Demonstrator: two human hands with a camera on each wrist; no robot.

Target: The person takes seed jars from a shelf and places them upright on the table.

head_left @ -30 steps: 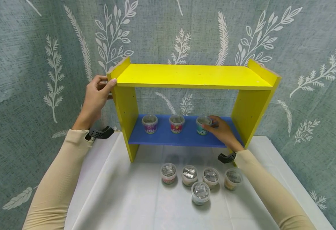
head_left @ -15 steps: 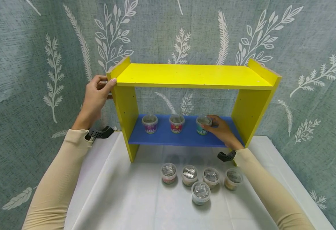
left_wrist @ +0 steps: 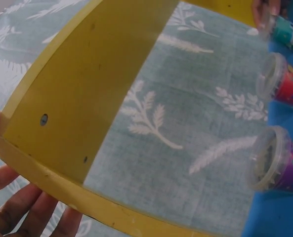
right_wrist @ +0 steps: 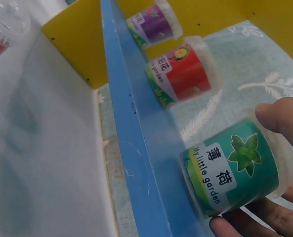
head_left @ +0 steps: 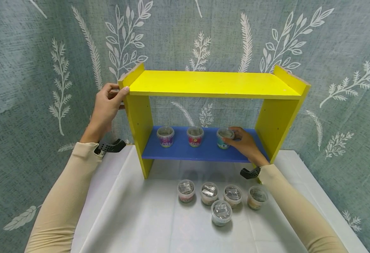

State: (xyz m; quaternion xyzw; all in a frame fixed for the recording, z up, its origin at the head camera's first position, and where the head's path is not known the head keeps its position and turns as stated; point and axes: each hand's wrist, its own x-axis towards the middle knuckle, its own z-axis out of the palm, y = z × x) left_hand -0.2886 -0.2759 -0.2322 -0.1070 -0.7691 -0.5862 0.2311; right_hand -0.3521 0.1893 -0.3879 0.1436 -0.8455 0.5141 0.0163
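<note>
On the right part of the blue shelf board (head_left: pixel 197 153) my right hand (head_left: pixel 243 143) grips a green-labelled plastic tub (right_wrist: pixel 235 170), thumb near its rim and fingers round the far side. The tub stands upright, its label printed with "My little garden" and a leaf. Left of it stand a red-labelled tub (head_left: pixel 195 137) and a purple-labelled tub (head_left: pixel 166 137) in a row. My left hand (head_left: pixel 106 105) holds the upper left corner of the yellow shelf unit (head_left: pixel 213 83), thumb on the front edge and fingers behind the side panel (left_wrist: pixel 87 89).
On the white tablecloth (head_left: pixel 134 218) before the unit stand several more tubs with clear lids, among them a front tub (head_left: pixel 221 212) and a rightmost tub (head_left: pixel 257 197) beside my right forearm. A leaf-patterned curtain (head_left: pixel 178 38) hangs close behind.
</note>
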